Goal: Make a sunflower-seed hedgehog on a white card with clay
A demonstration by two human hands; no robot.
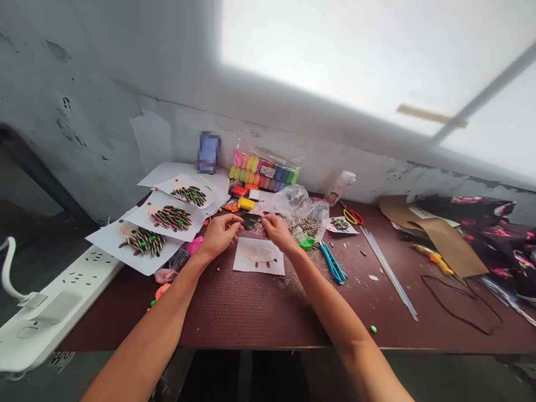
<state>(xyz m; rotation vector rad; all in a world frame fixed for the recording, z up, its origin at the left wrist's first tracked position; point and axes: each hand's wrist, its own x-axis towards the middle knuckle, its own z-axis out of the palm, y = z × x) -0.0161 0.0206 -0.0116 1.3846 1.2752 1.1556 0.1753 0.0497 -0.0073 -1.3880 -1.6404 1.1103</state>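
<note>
A dark, partly clear plastic packet (251,221) is between my hands, above the far edge of a small white card (258,267). My left hand (223,233) pinches its left side, and my right hand (276,229) grips the right side. On the card lies a flat pale clay shape (260,254) with small brown feet and a dark nose. To the left, overlapping white sheets carry clay hedgehogs (146,240) with striped seed spines and green dots. Striped seeds (309,225) lie in a clear bag right of my right hand.
A multicolour clay pack (263,170) and a phone (208,152) stand by the wall. Rightward are a bottle (340,187), scissors (352,216), a blue cutter (333,262), glue sticks (389,273) and a yellow glue gun (435,259). A power strip (62,307) borders the left edge.
</note>
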